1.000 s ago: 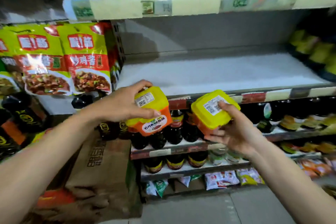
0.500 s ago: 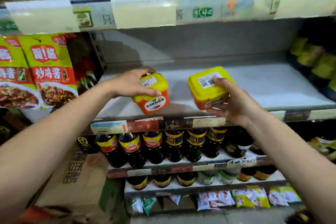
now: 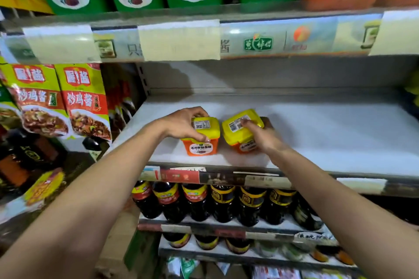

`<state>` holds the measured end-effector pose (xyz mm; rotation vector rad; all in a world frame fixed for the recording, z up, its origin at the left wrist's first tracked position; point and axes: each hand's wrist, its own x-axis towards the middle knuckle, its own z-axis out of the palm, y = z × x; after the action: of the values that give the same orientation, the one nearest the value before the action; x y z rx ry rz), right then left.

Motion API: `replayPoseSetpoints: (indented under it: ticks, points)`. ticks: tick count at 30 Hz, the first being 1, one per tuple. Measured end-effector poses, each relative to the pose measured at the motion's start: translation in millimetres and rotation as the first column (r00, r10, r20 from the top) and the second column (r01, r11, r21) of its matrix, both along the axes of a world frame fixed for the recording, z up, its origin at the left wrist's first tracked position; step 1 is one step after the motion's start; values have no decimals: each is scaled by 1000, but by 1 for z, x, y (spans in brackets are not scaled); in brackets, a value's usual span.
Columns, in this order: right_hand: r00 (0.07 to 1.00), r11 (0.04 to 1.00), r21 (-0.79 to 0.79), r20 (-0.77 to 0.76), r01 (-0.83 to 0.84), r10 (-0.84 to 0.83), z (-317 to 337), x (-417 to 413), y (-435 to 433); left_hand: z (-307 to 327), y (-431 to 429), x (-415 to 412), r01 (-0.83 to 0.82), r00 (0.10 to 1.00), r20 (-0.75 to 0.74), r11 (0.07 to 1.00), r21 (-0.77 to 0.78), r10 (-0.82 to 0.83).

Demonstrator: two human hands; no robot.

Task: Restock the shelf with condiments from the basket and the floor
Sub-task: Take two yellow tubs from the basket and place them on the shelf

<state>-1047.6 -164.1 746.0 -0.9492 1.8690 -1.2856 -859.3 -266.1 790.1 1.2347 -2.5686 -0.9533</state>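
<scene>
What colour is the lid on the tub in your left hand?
Yellow lid, orange tub beneath; clearest in the head view.

Two bare arms show: the left arm (image 3: 90,199) comes in from the lower left of the frame, the right arm (image 3: 328,199) from the lower right. Both are uncovered from frame edge to wrist. The left hand (image 3: 181,124) and right hand (image 3: 265,140) are bare as well. The left thumb (image 3: 203,139) has a short, trimmed nail; the right fingers are blurred.
</scene>
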Motion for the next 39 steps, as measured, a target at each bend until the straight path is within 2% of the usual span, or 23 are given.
replayPoseSetpoints:
  ticks: [6, 9, 10, 12, 14, 16, 19, 23, 27, 30, 34, 39]
  points:
    - [995, 997, 64, -94, 34, -28, -9, -12, -3, -10, -6, 1, -1, 991, -131, 996, 93, 13]
    - [999, 1000, -10, -24, 28, -28, -16, -14, 0, -18, -3, 8, -10, 991, -136, 1000, -27, 6]
    - [1000, 999, -36, 16, 23, -23, -18, -16, 2, -23, -2, 11, -33, 984, -179, 998, -51, 23]
    - [999, 998, -66, 42, -9, 12, -20, -22, 7, -33, 4, 18, -89, 941, -325, 996, 21, 91]
    - [993, 988, -104, 21, -110, 113, -20, -32, 12, -44, 8, 24, -92, 889, -438, 989, 119, 136]
    - [958, 946, -158, 5, -284, 288, -19, -44, 19, -55, 9, 28, -87, 870, -471, 986, 143, 145]
    - [882, 868, -166, -156, -468, 446, -24, -57, 18, -69, 6, 32, -125, 847, -504, 985, 119, 168]
    - [856, 868, -173, -338, -466, 392, -26, -56, 2, -74, 0, 35, -164, 824, -531, 980, 109, 197]
    - [880, 879, -208, -312, -430, 357, -29, -45, -16, -74, -11, 34, -148, 804, -554, 976, 162, 214]
    - [874, 893, -169, -344, -417, 343, -28, -31, -42, -72, -38, 46, -164, 778, -579, 968, 189, 245]
    - [874, 894, -201, -375, -401, 308, -27, -16, -75, -68, -76, 62, -180, 699, -651, 954, 239, 295]
    - [919, 926, -253, -349, -280, 182, -31, 4, -118, -82, -119, 75, -104, 545, -770, 938, 332, 332]
